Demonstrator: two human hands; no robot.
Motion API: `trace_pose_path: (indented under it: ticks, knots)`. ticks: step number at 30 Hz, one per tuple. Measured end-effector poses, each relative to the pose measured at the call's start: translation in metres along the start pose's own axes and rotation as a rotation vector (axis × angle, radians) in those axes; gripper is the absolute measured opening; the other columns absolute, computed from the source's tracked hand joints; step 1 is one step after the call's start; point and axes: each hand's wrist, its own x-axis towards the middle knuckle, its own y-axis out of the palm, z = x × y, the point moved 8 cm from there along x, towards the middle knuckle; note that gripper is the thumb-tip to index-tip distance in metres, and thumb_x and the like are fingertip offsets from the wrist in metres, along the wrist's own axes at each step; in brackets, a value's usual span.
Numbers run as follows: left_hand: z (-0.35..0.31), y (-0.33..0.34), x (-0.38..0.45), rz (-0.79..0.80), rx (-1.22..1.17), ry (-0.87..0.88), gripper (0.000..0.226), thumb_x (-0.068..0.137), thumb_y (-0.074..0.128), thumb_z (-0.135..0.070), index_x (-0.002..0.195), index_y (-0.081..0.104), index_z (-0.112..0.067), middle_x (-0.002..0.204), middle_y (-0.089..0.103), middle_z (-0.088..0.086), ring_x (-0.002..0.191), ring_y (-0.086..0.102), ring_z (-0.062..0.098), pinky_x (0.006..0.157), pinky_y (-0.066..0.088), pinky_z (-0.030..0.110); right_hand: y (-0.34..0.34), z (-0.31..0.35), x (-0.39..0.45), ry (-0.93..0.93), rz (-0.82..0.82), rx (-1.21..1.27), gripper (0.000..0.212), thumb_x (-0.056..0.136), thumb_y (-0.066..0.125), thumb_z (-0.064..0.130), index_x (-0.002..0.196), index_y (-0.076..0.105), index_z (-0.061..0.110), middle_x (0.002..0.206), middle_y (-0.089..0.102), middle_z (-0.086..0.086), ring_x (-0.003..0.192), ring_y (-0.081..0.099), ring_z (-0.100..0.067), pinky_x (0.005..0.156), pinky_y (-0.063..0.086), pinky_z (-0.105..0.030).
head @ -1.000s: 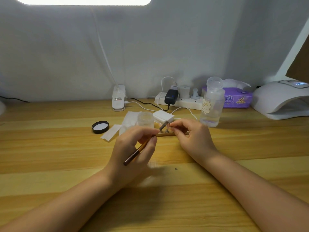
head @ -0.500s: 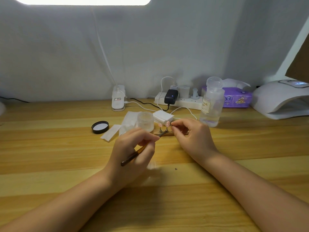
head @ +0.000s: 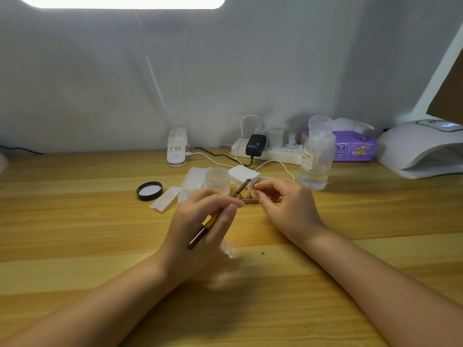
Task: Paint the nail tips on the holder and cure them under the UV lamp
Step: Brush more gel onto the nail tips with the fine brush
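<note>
Mid-tabletop, the left hand [head: 200, 221] gripping the brush [head: 218, 214] lifts its bristles back to the tip [head: 249, 187] pinched by the right hand [head: 285, 204], painting unfinished.

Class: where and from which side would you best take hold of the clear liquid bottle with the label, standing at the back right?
Probably round the straight middle of the clear bottle, below its narrower cap, coming from the front: it stands upright, with the tissue pack close behind.

The jar [head: 217, 180] stands just left of the holder [head: 250, 201], the UV lamp [head: 423, 149] far right, seemingly behind.
</note>
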Motion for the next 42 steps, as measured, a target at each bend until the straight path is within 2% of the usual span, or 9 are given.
trace_pose_path:
  ticks: [8, 12, 15, 21, 25, 29, 32, 35, 42]
  knots:
    - [0.002, -0.001, -0.002, -0.021, -0.068, -0.045, 0.026, 0.092, 0.054, -0.019, 0.107, 0.067, -0.002, 0.089, 0.068, 0.005, 0.083, 0.066, 0.019, 0.07, 0.054, 0.037, 0.0, 0.002, 0.0, -0.013, -0.011, 0.005, 0.014, 0.08, 0.071, 0.001, 0.09, 0.074, 0.011, 0.082, 0.071, 0.003, 0.068, 0.056, -0.002, 0.065, 0.048, -0.015]
    - [0.002, -0.001, -0.002, -0.008, -0.063, -0.043, 0.016, 0.09, 0.06, -0.007, 0.1, 0.07, -0.001, 0.084, 0.068, 0.003, 0.078, 0.064, 0.015, 0.067, 0.052, 0.029, -0.001, 0.001, 0.0, -0.015, -0.014, -0.003, 0.014, 0.081, 0.071, 0.001, 0.09, 0.074, 0.011, 0.081, 0.069, 0.004, 0.069, 0.056, -0.003, 0.064, 0.047, -0.014]
    - [0.005, -0.001, -0.002, -0.002, -0.095, -0.067, 0.023, 0.089, 0.055, -0.017, 0.093, 0.071, -0.001, 0.079, 0.066, -0.001, 0.074, 0.06, 0.011, 0.066, 0.047, 0.019, 0.0, 0.0, 0.0, -0.011, -0.007, 0.008, 0.015, 0.081, 0.071, 0.0, 0.091, 0.074, 0.011, 0.082, 0.067, 0.008, 0.072, 0.057, 0.006, 0.066, 0.044, -0.007]
    - [0.007, -0.006, -0.004, -0.081, -0.143, -0.094, 0.024, 0.09, 0.051, -0.02, 0.096, 0.069, -0.006, 0.08, 0.067, -0.002, 0.076, 0.065, 0.013, 0.066, 0.054, 0.033, -0.001, -0.001, 0.0, -0.006, -0.02, 0.025, 0.015, 0.081, 0.07, 0.0, 0.091, 0.074, 0.011, 0.084, 0.066, 0.011, 0.073, 0.057, 0.01, 0.068, 0.043, -0.005]
    - [0.006, -0.003, -0.002, -0.062, -0.105, -0.07, 0.026, 0.092, 0.054, -0.021, 0.104, 0.07, -0.005, 0.086, 0.069, 0.001, 0.081, 0.066, 0.014, 0.069, 0.054, 0.031, -0.001, 0.002, 0.0, -0.018, -0.021, 0.021, 0.014, 0.081, 0.071, 0.0, 0.09, 0.074, 0.01, 0.085, 0.07, 0.005, 0.072, 0.059, 0.0, 0.067, 0.048, -0.012]
    - [0.006, -0.002, -0.002, -0.026, -0.119, -0.063, 0.028, 0.09, 0.055, -0.02, 0.1, 0.072, -0.002, 0.085, 0.07, 0.002, 0.079, 0.065, 0.014, 0.067, 0.052, 0.029, -0.002, 0.0, 0.001, -0.001, -0.018, 0.02, 0.015, 0.081, 0.07, -0.001, 0.09, 0.074, 0.01, 0.081, 0.063, 0.013, 0.068, 0.057, 0.006, 0.066, 0.045, -0.009]
    - [0.006, -0.003, -0.002, -0.03, -0.123, -0.08, 0.029, 0.088, 0.054, -0.022, 0.095, 0.073, -0.002, 0.081, 0.07, -0.001, 0.076, 0.065, 0.013, 0.066, 0.052, 0.027, -0.002, 0.001, 0.0, 0.002, -0.014, 0.028, 0.015, 0.081, 0.07, -0.002, 0.09, 0.074, 0.01, 0.081, 0.059, 0.019, 0.076, 0.058, 0.011, 0.067, 0.042, -0.004]
    - [0.008, -0.004, -0.004, -0.056, -0.125, -0.098, 0.028, 0.088, 0.053, -0.023, 0.093, 0.072, -0.004, 0.078, 0.069, -0.003, 0.074, 0.066, 0.013, 0.064, 0.053, 0.031, -0.002, 0.0, 0.0, 0.01, -0.013, 0.025, 0.016, 0.082, 0.07, -0.001, 0.091, 0.073, 0.01, 0.081, 0.061, 0.016, 0.074, 0.058, 0.008, 0.068, 0.042, -0.004]
    - [0.009, -0.005, -0.002, -0.077, -0.124, -0.088, 0.025, 0.092, 0.055, -0.021, 0.103, 0.071, -0.005, 0.086, 0.071, -0.002, 0.083, 0.068, 0.012, 0.069, 0.056, 0.034, -0.002, 0.002, 0.0, 0.013, -0.007, 0.027, 0.014, 0.082, 0.07, 0.0, 0.091, 0.074, 0.011, 0.083, 0.062, 0.018, 0.073, 0.059, 0.007, 0.068, 0.045, -0.008]
